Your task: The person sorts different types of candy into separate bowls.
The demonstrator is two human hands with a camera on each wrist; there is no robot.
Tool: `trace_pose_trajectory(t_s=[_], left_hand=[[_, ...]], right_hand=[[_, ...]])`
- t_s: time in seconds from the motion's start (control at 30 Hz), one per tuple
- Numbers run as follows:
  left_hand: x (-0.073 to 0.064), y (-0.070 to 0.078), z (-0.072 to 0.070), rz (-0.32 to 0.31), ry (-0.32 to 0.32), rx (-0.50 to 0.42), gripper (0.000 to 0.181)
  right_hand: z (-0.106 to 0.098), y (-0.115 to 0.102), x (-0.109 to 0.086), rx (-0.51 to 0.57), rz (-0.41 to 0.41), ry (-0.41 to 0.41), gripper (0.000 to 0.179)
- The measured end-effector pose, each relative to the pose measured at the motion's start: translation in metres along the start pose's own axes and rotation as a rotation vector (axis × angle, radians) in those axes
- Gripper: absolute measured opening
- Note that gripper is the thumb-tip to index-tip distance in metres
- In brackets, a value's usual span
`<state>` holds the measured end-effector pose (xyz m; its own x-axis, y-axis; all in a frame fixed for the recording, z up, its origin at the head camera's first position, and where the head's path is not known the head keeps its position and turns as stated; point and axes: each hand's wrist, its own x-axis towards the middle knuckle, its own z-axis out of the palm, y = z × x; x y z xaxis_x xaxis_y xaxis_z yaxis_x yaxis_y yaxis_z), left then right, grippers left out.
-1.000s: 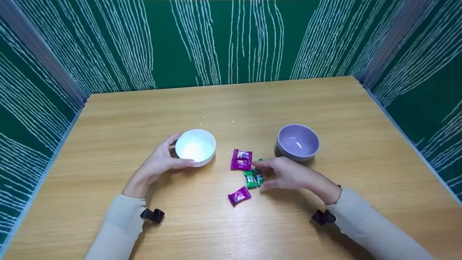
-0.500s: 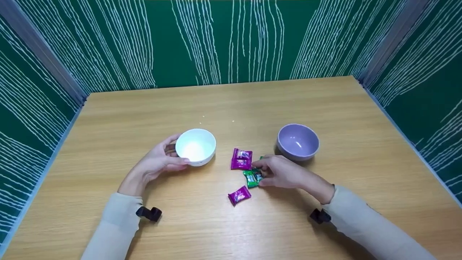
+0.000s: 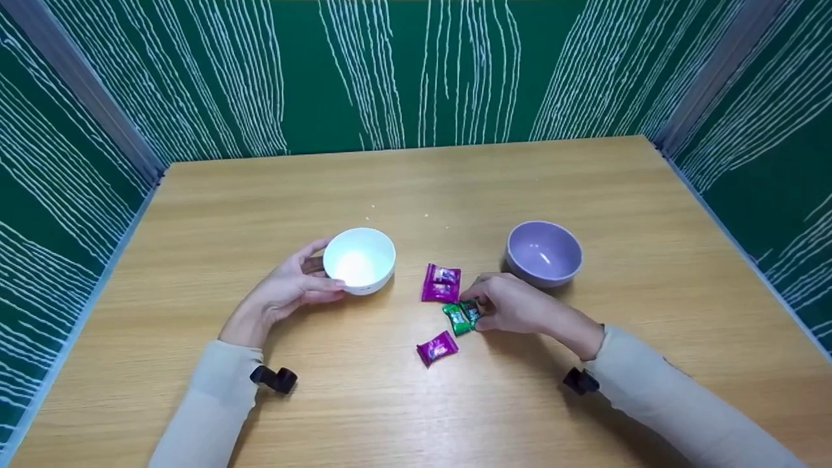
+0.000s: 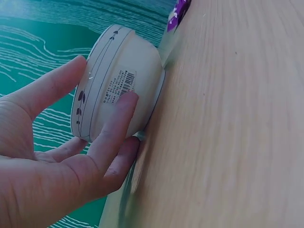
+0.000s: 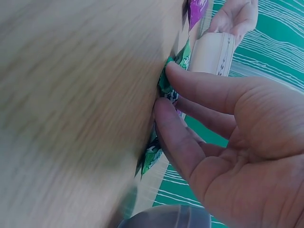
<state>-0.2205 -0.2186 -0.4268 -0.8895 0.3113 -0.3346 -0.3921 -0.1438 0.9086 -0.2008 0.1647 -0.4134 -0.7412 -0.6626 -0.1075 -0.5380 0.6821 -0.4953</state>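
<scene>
A green sweet (image 5: pixel 164 84) is held in a narrow pinch by the right hand (image 3: pixel 520 305), low against the desk (image 3: pixel 364 409), with thumb and fingertip set on either side of it. Its long axis seems to be pointed roughly away from the person, so that the near end is met by the thumb and the far end by the finger; the exact contact is partly covered.

Against its left side a second green sweet (image 3: pixel 457 319) is laid almost parallel, with hardly a gap between them, and this closeness is judged to matter most for a clean lift. A third green sweet (image 5: pixel 152 154) is seen beyond the finger in the right wrist view, on the side of the purple bowl (image 3: pixel 545 253). Just beyond the green ones and to their left, a pair of purple sweets (image 3: pixel 441 283) is placed; a lone purple sweet (image 3: pixel 437 348) is left nearer the person.

The white bowl (image 3: pixel 359 260) is gripped at its left side by the left hand (image 3: pixel 286 289), and its foot appears to be rested on the desk. From the pinched sweet, the white bowl is found to the left and slightly farther off, while the purple bowl is set closer, beyond and to the right.
</scene>
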Motion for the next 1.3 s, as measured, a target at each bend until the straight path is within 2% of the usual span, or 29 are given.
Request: trace_pose_trajectory(t_s=[0.17, 0.4, 0.63, 0.77, 0.97, 1.1, 1.17, 1.3], left_hand=[[0.000, 0.001, -0.001, 0.004, -0.011, 0.010, 0.099], [-0.004, 0.001, -0.003, 0.013, -0.030, 0.020, 0.097], [-0.005, 0.003, -0.004, 0.008, -0.014, 0.013, 0.095], [-0.006, 0.002, -0.004, 0.010, -0.003, 0.007, 0.095], [-0.003, -0.001, -0.001, 0.003, -0.008, -0.013, 0.097], [-0.003, -0.001, -0.001, 0.008, -0.006, -0.013, 0.097], [-0.003, -0.001, -0.001, 0.012, -0.006, -0.014, 0.097], [-0.004, -0.001, 0.000, 0.013, 0.007, -0.005, 0.099]], right_hand=[[-0.001, 0.000, -0.001, 0.001, 0.004, 0.007, 0.042], [0.000, 0.000, 0.000, -0.006, -0.056, 0.040, 0.037], [0.002, -0.003, 0.004, 0.033, 0.001, 0.030, 0.032], [-0.001, -0.003, 0.005, 0.126, 0.018, 0.004, 0.027], [-0.012, -0.005, 0.002, 0.338, 0.074, -0.083, 0.030], [-0.016, -0.008, 0.003, 0.474, 0.082, -0.116, 0.024], [-0.017, -0.009, 0.005, 0.500, 0.072, -0.120, 0.020], [-0.018, -0.013, 0.008, 0.482, 0.019, -0.106, 0.014]])
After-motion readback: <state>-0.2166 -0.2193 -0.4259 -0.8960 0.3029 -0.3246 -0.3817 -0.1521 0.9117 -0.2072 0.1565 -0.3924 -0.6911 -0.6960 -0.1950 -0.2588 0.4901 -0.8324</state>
